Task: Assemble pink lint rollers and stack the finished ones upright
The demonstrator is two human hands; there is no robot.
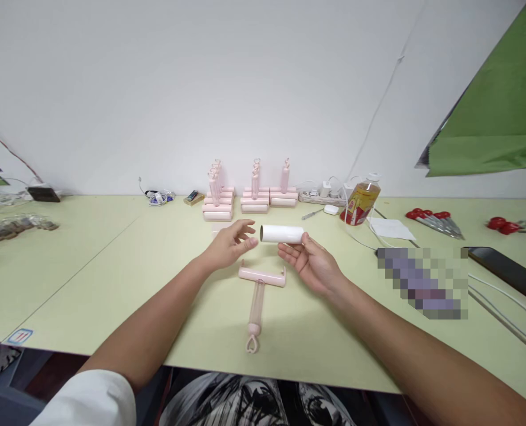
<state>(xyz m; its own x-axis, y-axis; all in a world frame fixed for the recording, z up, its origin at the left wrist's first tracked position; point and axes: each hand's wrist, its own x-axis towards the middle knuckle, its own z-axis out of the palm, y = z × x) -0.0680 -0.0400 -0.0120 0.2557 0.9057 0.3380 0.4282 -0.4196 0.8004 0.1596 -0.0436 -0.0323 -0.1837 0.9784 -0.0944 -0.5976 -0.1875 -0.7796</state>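
My right hand point(311, 261) grips a white lint roller refill point(283, 234) by its right end, holding it level above the table. The dark hollow of its core faces left. Just off that end is my left hand point(235, 244), fingers apart and nothing in them. Below both hands a pink lint roller handle point(257, 302) lies on the table, its crossbar with two upturned ends pointing away from me and its heart-shaped loop toward me. No roll is on this frame.
Several pink lint rollers point(218, 208) stand in rows by the wall. To the right are a tilted drink bottle point(361, 200), a power strip point(320, 198), cables, red-handled tools point(435, 220) and a black phone-like slab point(509, 272). A coiled cable point(160, 197) lies at the back left.
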